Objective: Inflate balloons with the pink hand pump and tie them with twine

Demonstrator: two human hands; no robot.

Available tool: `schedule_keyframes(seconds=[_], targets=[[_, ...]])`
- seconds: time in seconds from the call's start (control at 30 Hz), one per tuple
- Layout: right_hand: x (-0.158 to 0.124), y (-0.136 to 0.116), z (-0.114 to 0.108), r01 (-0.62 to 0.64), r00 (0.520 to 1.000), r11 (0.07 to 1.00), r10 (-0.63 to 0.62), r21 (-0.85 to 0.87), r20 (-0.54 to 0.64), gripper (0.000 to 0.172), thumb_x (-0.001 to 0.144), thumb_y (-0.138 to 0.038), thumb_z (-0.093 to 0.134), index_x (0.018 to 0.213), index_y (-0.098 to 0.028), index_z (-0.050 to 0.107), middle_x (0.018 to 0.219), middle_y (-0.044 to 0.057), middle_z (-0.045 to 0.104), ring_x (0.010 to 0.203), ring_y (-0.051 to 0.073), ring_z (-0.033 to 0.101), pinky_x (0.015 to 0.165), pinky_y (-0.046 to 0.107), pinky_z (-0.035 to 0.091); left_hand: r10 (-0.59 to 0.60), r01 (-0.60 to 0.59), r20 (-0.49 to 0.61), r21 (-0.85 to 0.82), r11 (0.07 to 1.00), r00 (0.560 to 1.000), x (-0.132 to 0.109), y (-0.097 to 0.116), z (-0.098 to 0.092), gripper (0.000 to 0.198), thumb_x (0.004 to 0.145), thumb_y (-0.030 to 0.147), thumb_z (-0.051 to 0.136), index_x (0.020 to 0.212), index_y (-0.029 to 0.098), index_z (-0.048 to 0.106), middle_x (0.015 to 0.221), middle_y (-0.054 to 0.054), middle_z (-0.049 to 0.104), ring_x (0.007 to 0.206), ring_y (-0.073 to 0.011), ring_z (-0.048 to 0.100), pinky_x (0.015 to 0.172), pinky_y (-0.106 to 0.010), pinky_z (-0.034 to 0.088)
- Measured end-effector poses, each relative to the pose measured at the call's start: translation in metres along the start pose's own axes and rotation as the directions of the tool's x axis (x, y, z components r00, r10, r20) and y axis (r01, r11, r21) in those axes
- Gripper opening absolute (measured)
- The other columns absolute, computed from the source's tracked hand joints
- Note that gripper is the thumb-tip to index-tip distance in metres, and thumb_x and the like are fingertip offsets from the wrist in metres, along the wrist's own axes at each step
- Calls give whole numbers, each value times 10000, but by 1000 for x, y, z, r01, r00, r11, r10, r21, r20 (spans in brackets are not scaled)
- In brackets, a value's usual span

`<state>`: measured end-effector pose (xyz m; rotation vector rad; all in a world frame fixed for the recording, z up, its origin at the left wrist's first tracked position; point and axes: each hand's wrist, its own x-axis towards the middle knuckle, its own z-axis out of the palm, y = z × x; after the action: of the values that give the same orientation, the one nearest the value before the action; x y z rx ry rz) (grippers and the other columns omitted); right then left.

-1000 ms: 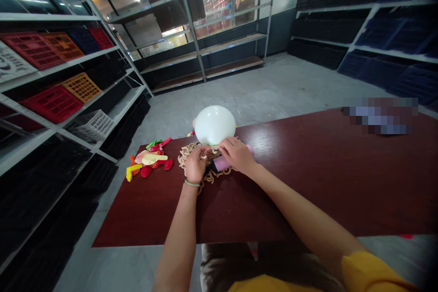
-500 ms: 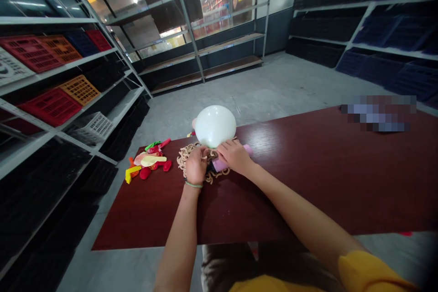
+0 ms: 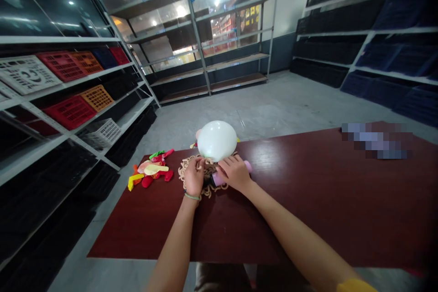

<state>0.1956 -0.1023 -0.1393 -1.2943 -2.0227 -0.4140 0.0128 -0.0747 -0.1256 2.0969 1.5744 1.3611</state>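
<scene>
An inflated white balloon [image 3: 216,140] rests on the dark red table [image 3: 308,210] over a pile of tan rubber bands [image 3: 186,166]. My left hand [image 3: 194,177] is curled at the balloon's base, fingers closed on its neck or a band; I cannot make out which. My right hand [image 3: 232,172] lies over a pink balloon pump [image 3: 247,166], fingers closed around it, just right of the left hand. A green band circles my left wrist.
Several uninflated coloured balloons [image 3: 150,171] lie left of the rubber bands. Metal shelves with red, orange and white crates [image 3: 70,112] line the left side. Dark crates fill shelves at the right. A blurred patch [image 3: 376,139] sits at the table's far right.
The view has tilted upward, so the table and hands sit lower in the picture. Both hands stay at the balloon's base and the pump, barely shifted.
</scene>
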Motion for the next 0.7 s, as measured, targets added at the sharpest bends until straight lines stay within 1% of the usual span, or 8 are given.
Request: schedule_keyframes(seconds=[0.1,0.2,0.3,0.4,0.47,0.53,0.57,0.7], targets=[[-1,0,3,-28,999,1000,28,7,-36,202,932,-286,504,792,-191,613,767,35,635,768,185,512,763,345,299,-96,93,-53,-61,994,994,10,8,1,243,926,398,542,930,189,666,821,-47,715,739,-178,668,725,-287,498],[-1,0,7,-33,998,999,33,-1,-55,198,915,-254,519,745,-194,601,736,33,622,758,185,518,740,339,299,-154,148,-20,-190,971,988,26,23,8,284,907,451,560,933,186,659,854,-53,720,748,-180,689,714,-285,519],[-2,0,10,-39,996,999,39,-1,-80,161,889,-236,553,742,-196,604,722,26,614,742,183,519,718,337,298,-205,196,16,-367,909,979,47,40,22,337,902,487,557,963,167,643,854,-68,718,770,-188,710,726,-294,547],[-2,0,10,-44,992,999,43,-4,-117,160,877,-227,569,724,-197,602,708,24,611,725,181,518,708,334,299,-186,193,64,-501,844,980,70,53,37,379,910,419,570,1176,149,580,1041,-129,710,872,-194,715,768,-310,568],[-2,0,9,-38,990,999,37,-5,-133,165,880,-234,571,723,-200,606,701,23,612,720,180,519,707,332,302,-162,196,111,-544,816,981,81,58,42,534,895,339,608,1374,174,439,1237,-173,644,941,-196,704,776,-314,579],[-1,0,8,-28,989,1000,27,-6,-143,178,891,-246,565,723,-204,607,700,24,615,719,179,520,709,331,305,-158,205,132,-544,813,979,85,59,42,676,876,291,634,1468,207,320,1342,-191,577,987,-201,694,781,-316,585],[-1,0,8,-25,989,1000,23,-6,-147,188,896,-249,560,719,-205,604,699,24,615,715,179,519,710,332,306,-159,203,128,-535,820,979,85,59,40,684,875,286,633,1475,210,313,1350,-190,569,1007,-204,688,791,-317,584],[-1,0,5,2,990,1000,0,9,-142,188,902,-238,547,725,-205,598,706,22,608,712,180,507,714,339,304,-175,193,83,-484,853,981,73,51,24,453,891,318,588,1310,159,524,1198,-157,659,999,-201,686,808,-315,570]])
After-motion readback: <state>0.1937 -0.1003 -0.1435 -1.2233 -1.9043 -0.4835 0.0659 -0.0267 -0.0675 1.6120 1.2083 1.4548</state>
